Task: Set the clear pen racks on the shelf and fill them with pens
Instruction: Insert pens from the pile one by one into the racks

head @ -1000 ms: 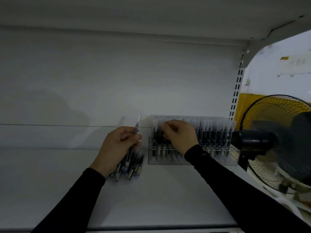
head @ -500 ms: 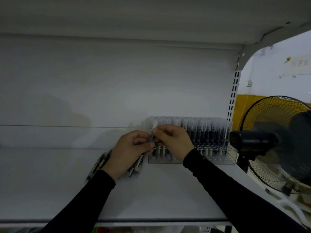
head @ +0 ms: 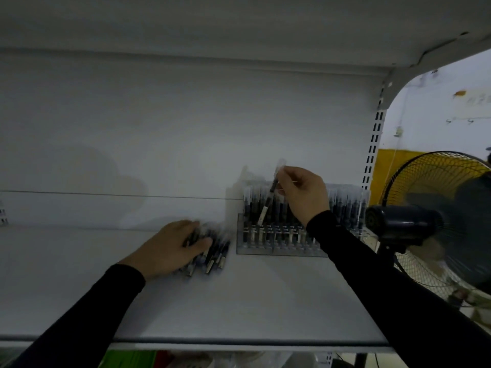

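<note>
A clear pen rack (head: 279,248) stands on the white shelf (head: 239,301) against the back panel, filled with several upright dark pens. My right hand (head: 303,192) pinches a single pen (head: 268,203) by its upper end, holding it tilted above the rack's left part. A loose pile of pens (head: 212,251) lies on the shelf just left of the rack. My left hand (head: 172,248) lies on that pile, fingers over the pens; the image is blurred there, so the grip is unclear.
A standing fan (head: 430,224) with a yellow-lit grille is close to the shelf's right end. The upper shelf (head: 239,27) hangs overhead. A slotted upright (head: 372,155) marks the right edge. The shelf's left half is bare.
My right hand took the single pen from my left hand and lifted it up over the rack. My left hand dropped down onto the pen pile on the shelf.
</note>
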`<action>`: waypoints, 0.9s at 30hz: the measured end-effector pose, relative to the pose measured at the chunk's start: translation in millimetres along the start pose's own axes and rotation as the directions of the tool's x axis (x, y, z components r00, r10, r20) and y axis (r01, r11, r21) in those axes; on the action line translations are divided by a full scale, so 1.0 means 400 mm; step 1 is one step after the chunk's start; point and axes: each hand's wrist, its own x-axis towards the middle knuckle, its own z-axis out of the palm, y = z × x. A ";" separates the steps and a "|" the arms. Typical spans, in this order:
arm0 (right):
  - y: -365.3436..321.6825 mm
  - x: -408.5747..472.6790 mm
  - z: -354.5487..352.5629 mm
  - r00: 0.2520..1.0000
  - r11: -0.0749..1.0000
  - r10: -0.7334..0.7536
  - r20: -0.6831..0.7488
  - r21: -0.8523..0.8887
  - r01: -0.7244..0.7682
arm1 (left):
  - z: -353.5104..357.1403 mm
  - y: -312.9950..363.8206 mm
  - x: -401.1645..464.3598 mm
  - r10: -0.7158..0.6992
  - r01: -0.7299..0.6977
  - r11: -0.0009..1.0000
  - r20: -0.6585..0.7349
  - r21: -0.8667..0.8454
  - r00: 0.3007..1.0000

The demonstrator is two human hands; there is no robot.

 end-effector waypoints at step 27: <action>0.065 -0.046 0.074 0.970 0.926 0.046 0.237 -0.374 0.047 | 0.021 0.025 -0.019 0.034 -0.034 0.997 0.003 0.069 0.999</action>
